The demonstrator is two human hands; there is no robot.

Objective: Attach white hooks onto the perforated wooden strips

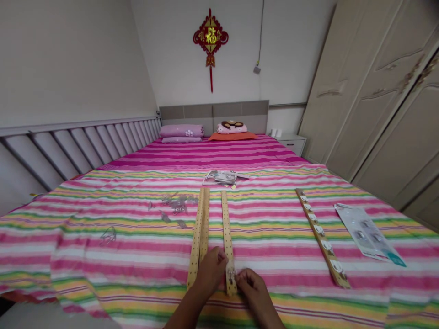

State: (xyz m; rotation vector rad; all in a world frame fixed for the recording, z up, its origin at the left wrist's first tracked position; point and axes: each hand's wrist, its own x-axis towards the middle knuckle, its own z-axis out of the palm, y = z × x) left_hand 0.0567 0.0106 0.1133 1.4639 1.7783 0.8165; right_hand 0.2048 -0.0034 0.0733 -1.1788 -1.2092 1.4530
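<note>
Pretty soft, even indoor light with barely any shadows, kinda dim and washed-out, strong wide-angle bending at the wardrobe point(384, 100) edge, and both hands slightly blurry.

You're looking down a long bed point(206, 155) made up in pink stripes, with a multicoloured striped quilt point(103, 256) across the near half. On your left there's a plain pale wall point(61, 59), and a padded grey slatted panel point(103, 137) runs along the bedside. Ahead is a grey headboard point(250, 112) with pillows point(181, 131) stacked below it and a red knot ornament point(210, 36) hanging on the back wall. A white nightstand point(291, 142) sits in the far corner. Tall cream wardrobe doors point(377, 105) fill your right. The light is soft and even.
</note>
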